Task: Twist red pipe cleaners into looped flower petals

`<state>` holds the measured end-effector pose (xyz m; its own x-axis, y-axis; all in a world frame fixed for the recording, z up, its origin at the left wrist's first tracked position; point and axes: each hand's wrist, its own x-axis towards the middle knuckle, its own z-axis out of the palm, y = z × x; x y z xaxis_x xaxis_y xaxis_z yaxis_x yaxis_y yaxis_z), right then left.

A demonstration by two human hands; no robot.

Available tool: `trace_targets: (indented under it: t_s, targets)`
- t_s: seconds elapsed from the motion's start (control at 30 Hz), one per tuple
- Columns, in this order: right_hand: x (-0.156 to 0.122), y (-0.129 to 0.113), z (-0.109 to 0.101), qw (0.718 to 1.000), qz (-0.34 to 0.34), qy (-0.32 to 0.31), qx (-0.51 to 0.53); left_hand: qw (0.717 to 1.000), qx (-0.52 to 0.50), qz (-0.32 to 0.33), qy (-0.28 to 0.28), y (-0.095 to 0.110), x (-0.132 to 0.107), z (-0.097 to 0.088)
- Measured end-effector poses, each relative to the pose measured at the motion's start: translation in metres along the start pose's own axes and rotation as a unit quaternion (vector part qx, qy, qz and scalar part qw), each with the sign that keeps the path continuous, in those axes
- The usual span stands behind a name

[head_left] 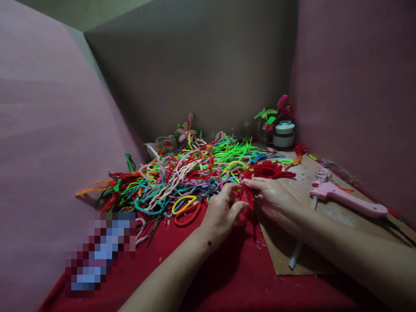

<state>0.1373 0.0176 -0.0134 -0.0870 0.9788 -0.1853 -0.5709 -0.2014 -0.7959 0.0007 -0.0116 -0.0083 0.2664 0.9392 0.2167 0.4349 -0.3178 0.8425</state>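
Between my two hands is a red pipe cleaner piece (247, 193), bent into a loop. My left hand (225, 210) pinches it from the left, with fingers curled and thumb pointing right. From the right, my right hand (269, 199) grips its upper part between thumb and fingertips. Just beyond my fingers lies a bunch of red pipe cleaner loops (271, 169). A large tangled heap of coloured pipe cleaners (185, 169) spreads out behind and to the left. Scissors (187, 211) with yellow and orange handles rest at its front edge.
A pink glue gun (351, 198) with a glue stick (295, 255) lies on a cardboard sheet (286, 265) at right. Behind stand a white-lidded jar (284, 135) and pipe cleaner flowers (186, 131). A blurred-out object (100, 255) sits left on the red cloth (156, 277).
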Motion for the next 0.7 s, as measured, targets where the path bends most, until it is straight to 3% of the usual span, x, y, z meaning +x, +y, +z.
trace_targets:
  t_s: [0.17,0.27,0.37,0.43,0.5,0.57,0.63,0.7]
  targets:
    - [0.006,0.000,-0.001,0.998,0.043,0.019,0.034,0.950,0.211,0.215,0.076,-0.004,-0.014,0.003]
    - [0.008,-0.005,-0.002,0.997,0.048,0.034,0.046,0.946,0.189,0.243,0.106,0.001,-0.019,0.002]
    - [0.009,-0.010,-0.002,0.997,0.036,0.038,0.062,0.979,0.025,0.135,0.154,0.008,-0.014,-0.003]
    - [0.009,-0.012,-0.002,0.996,0.036,0.029,0.071,0.985,-0.108,0.019,0.135,0.010,-0.006,-0.008]
    - [0.009,-0.010,-0.002,0.996,0.041,0.019,0.078,0.968,-0.227,-0.095,0.042,0.009,0.002,-0.013]
    - [0.009,-0.008,-0.002,0.996,0.042,0.015,0.082,0.929,-0.320,-0.176,-0.066,0.006,0.007,-0.016]
    - [0.009,-0.005,-0.003,0.996,0.039,0.012,0.084,0.893,-0.373,-0.210,-0.136,0.003,0.009,-0.016]
    - [0.009,-0.003,-0.003,0.996,0.038,0.006,0.084,0.878,-0.391,-0.218,-0.168,0.001,0.007,-0.014]
